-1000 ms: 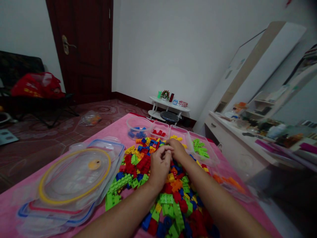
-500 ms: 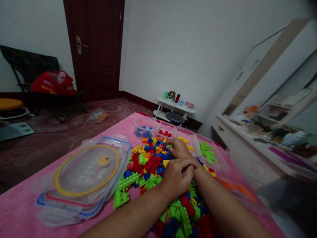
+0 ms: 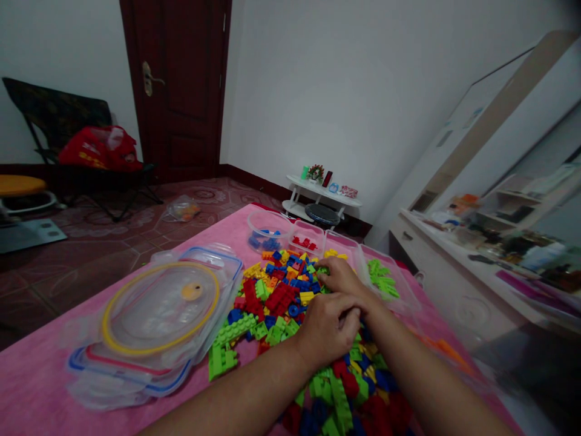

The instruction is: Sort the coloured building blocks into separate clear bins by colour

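A mixed heap of toy building bricks (image 3: 279, 297) in red, blue, yellow, green and orange lies under and around both hands. My right hand (image 3: 341, 277) reaches over the far right of the heap, its fingers pinched around a small green building brick (image 3: 322, 270), mostly covered. My left hand (image 3: 325, 327) is curled closed just above the nearer bricks, beside my right wrist. What it holds, if anything, is hidden by its fingers.
Beyond the heap stand clear containers: a round one with blue bricks (image 3: 267, 241), then ones with red bricks (image 3: 305, 243), yellow bricks (image 3: 336, 254) and green bricks (image 3: 382, 278). Orange bricks (image 3: 447, 351) sit at right. Stacked clear lids (image 3: 158, 315) lie left on the pink cloth (image 3: 36, 387).
My right hand has shifted slightly to the right, the green brick moving along between its fingers. My left hand stays curled and has moved a little right. The view has tilted slightly.
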`<control>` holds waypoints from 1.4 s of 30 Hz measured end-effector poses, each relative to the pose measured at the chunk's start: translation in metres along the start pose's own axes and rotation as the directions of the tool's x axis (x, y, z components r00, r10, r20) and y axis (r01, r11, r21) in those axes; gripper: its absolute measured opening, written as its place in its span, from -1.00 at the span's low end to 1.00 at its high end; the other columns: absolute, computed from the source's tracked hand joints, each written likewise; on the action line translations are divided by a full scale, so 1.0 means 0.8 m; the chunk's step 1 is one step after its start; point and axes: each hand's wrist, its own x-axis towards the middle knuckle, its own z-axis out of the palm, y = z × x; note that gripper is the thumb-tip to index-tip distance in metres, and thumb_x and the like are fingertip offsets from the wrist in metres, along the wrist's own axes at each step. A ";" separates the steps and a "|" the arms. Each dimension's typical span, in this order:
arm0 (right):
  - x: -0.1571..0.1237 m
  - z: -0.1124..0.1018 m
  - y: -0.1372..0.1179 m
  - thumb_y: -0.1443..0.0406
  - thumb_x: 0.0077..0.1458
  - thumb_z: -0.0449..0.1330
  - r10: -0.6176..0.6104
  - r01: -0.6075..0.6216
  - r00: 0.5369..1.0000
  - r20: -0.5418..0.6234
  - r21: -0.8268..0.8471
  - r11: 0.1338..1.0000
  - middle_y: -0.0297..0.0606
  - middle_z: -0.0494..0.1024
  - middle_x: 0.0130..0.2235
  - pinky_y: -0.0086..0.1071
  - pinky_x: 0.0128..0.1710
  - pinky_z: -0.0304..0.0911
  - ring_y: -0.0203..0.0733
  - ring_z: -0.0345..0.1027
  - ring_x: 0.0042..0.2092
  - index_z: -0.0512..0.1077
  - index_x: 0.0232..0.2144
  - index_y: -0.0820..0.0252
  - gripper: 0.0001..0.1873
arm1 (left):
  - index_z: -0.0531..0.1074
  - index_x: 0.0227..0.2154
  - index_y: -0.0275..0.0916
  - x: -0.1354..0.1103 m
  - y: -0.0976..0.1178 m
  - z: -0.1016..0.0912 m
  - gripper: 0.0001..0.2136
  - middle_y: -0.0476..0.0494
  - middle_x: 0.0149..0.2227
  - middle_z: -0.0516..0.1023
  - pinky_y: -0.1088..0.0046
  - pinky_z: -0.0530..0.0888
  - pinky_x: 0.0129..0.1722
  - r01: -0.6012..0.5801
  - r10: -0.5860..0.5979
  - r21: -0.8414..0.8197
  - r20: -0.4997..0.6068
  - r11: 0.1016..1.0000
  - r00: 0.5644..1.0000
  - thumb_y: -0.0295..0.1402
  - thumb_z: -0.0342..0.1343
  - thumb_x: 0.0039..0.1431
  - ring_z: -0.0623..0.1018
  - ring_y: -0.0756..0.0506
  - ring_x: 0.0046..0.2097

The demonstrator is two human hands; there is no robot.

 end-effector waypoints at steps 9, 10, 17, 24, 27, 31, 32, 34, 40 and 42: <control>0.007 0.008 -0.009 0.36 -0.01 0.16 -0.025 0.027 1.000 -0.016 0.147 0.989 -0.14 0.52 -0.03 -0.24 0.06 0.15 -0.06 0.34 0.03 0.48 -0.07 0.16 -0.61 | 0.53 -0.35 -0.30 0.004 0.005 -0.005 -0.79 -0.09 -0.41 0.58 0.56 0.37 -0.33 0.031 -0.032 -0.020 -0.024 0.999 0.999 -0.54 -0.01 0.09 0.52 0.01 -0.40; 0.007 0.011 -0.010 0.37 -0.04 0.18 -0.006 0.014 0.999 -0.038 0.196 0.981 -0.14 0.53 -0.05 -0.23 0.06 0.15 -0.05 0.35 0.02 0.49 -0.12 0.16 -0.63 | 0.54 -0.35 -0.30 0.004 0.005 -0.005 -0.79 -0.08 -0.41 0.58 0.56 0.37 -0.33 0.035 -0.035 -0.023 -0.026 0.999 0.999 -0.54 -0.01 0.09 0.52 0.01 -0.40; -0.002 0.001 -0.003 0.18 0.03 0.13 0.226 -0.130 0.963 -0.144 0.486 0.864 -0.22 0.55 -0.38 -0.36 -0.34 0.34 -0.21 0.42 -0.35 0.47 -0.28 0.24 -0.72 | 0.54 -0.34 -0.26 0.007 0.004 -0.006 -0.77 -0.07 -0.43 0.56 0.54 0.36 -0.35 0.073 -0.073 -0.028 -0.013 0.997 0.997 -0.54 -0.03 0.09 0.48 0.01 -0.43; -0.028 -0.051 0.106 0.17 -0.07 0.20 0.677 -0.362 0.716 -0.171 0.738 0.569 -0.34 0.39 -0.60 -0.51 -0.62 0.17 -0.41 0.17 -0.64 0.39 -0.46 0.28 -0.75 | 0.53 -0.36 -0.26 0.005 0.005 -0.006 -0.78 -0.02 -0.54 0.47 0.54 0.26 -0.48 0.118 -0.119 -0.038 -0.014 0.992 0.993 -0.51 -0.05 0.10 0.35 0.05 -0.54; -0.040 -0.067 0.152 0.26 -0.16 0.26 0.759 -0.485 0.637 -0.135 0.695 0.531 -0.34 0.33 -0.69 -0.44 -0.62 0.20 -0.35 0.19 -0.66 0.35 -0.59 0.28 -0.81 | 0.52 -0.36 -0.26 0.005 0.003 -0.006 -0.77 -0.02 -0.55 0.45 0.54 0.26 -0.48 0.135 -0.136 -0.042 -0.022 0.990 0.990 -0.50 -0.06 0.11 0.35 0.04 -0.53; -0.047 -0.074 0.169 0.35 -0.27 0.32 0.775 -0.543 0.611 -0.165 0.626 0.561 -0.12 0.51 -0.50 -0.27 -0.38 0.34 -0.11 0.43 -0.41 0.44 -0.48 0.33 -0.80 | 0.53 -0.36 -0.25 0.006 0.002 -0.007 -0.77 0.01 -0.59 0.40 0.55 0.23 -0.51 0.164 -0.166 -0.051 -0.026 0.985 0.986 -0.48 -0.06 0.12 0.32 0.05 -0.56; -0.047 -0.073 0.163 0.36 -0.28 0.33 0.762 -0.533 0.622 -0.182 0.614 0.582 -0.05 0.54 -0.42 -0.23 -0.30 0.34 -0.06 0.45 -0.32 0.46 -0.44 0.34 -0.76 | 0.54 -0.36 -0.25 0.006 0.002 -0.008 -0.77 0.02 -0.60 0.38 0.55 0.22 -0.52 0.174 -0.175 -0.054 -0.023 0.983 0.984 -0.48 -0.06 0.12 0.31 0.05 -0.57; -0.046 -0.069 0.140 0.35 -0.25 0.31 0.712 -0.486 0.673 -0.200 0.606 0.630 0.01 0.56 -0.26 -0.22 -0.17 0.31 -0.02 0.45 -0.19 0.49 -0.36 0.35 -0.71 | 0.54 -0.34 -0.25 0.006 0.002 -0.008 -0.76 0.03 -0.62 0.36 0.56 0.21 -0.53 0.196 -0.198 -0.070 -0.020 0.978 0.980 -0.47 -0.06 0.12 0.30 0.06 -0.58; -0.067 -0.045 0.008 0.21 -0.06 0.21 0.356 -0.151 0.923 -0.144 0.717 0.681 -0.15 0.58 -0.20 -0.29 -0.13 0.30 -0.13 0.44 -0.17 0.50 -0.24 0.25 -0.69 | 0.51 -0.33 -0.31 0.018 0.000 -0.012 -0.80 0.03 -0.61 0.35 0.57 0.22 -0.57 0.306 -0.352 -0.331 -0.091 0.893 0.931 -0.39 -0.01 0.11 0.31 0.07 -0.59; -0.082 -0.038 -0.032 0.20 0.03 0.14 0.174 -0.030 0.979 -0.108 0.762 0.647 -0.20 0.58 -0.27 -0.31 -0.15 0.30 -0.17 0.44 -0.23 0.50 -0.34 0.24 -0.76 | 0.47 -0.31 -0.32 0.028 0.001 -0.019 -0.81 0.07 -0.62 0.33 0.60 0.19 -0.62 0.328 -0.435 -0.515 -0.099 0.792 0.895 -0.35 0.02 0.09 0.25 0.11 -0.64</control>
